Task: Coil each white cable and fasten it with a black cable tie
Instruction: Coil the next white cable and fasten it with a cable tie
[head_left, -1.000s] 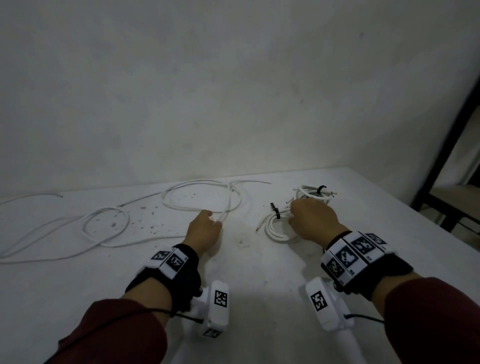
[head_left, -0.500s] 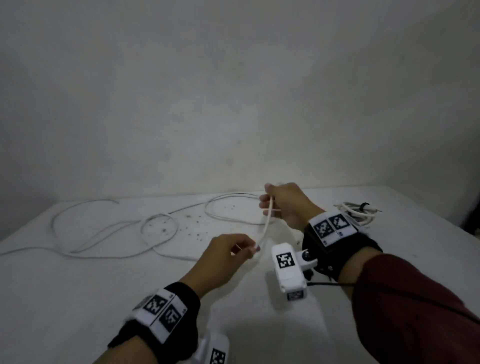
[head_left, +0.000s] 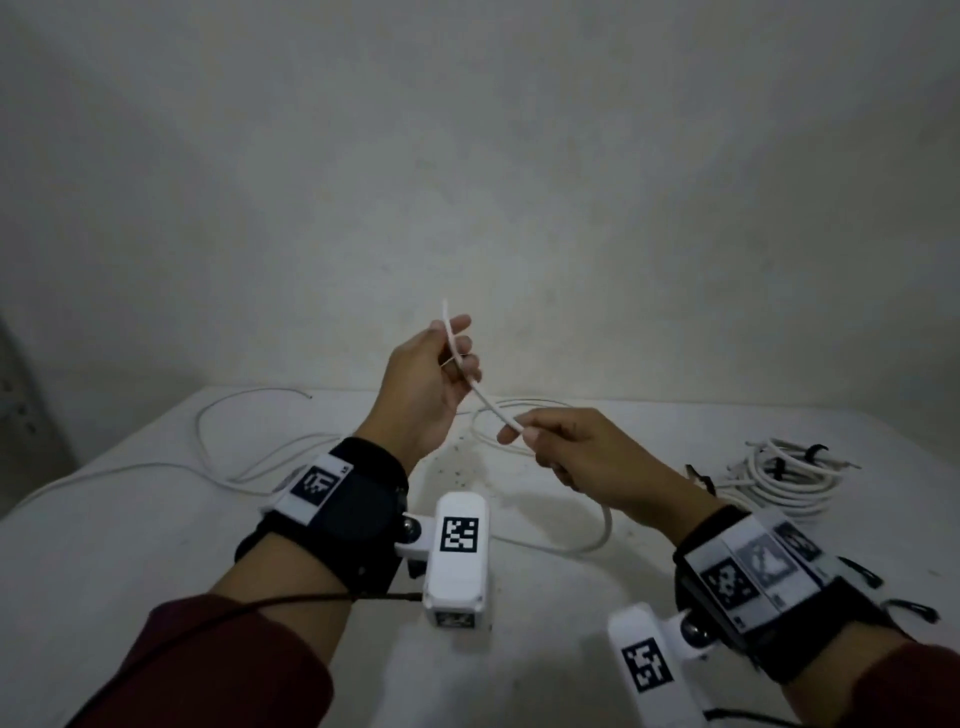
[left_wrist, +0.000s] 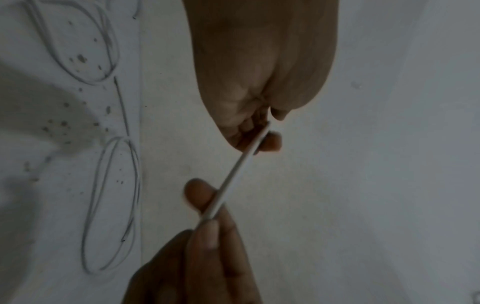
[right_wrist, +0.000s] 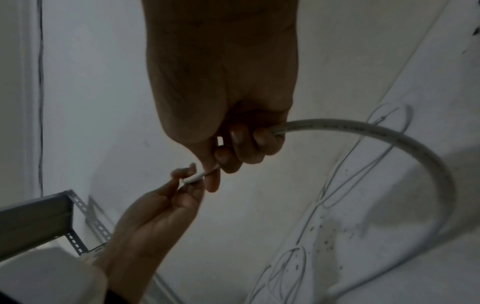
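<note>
Since the earlier frame both hands have risen off the counter (head_left: 130, 525): left hand (head_left: 423, 387) pinches the white cable (head_left: 485, 402) near its free end, right hand (head_left: 587, 457) grips it lower, slack trailing onto the counter. Judgement: start loops at the left hand, feeding evenly. Count: one held cable, loose cable (head_left: 228, 457) of uncertain number, two tied coils (head_left: 779, 478).

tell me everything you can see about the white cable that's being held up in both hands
The cable is thin, white, round and looks plastic-sheathed. Its free end pokes up past the left hand, which pinches it near the tip. A short, slightly bowed stretch runs down to the right hand, whose fingers curl round it. From there it curves down in a loop onto the table, joining the loose white loops there. It is not yet coiled or tied.
</note>
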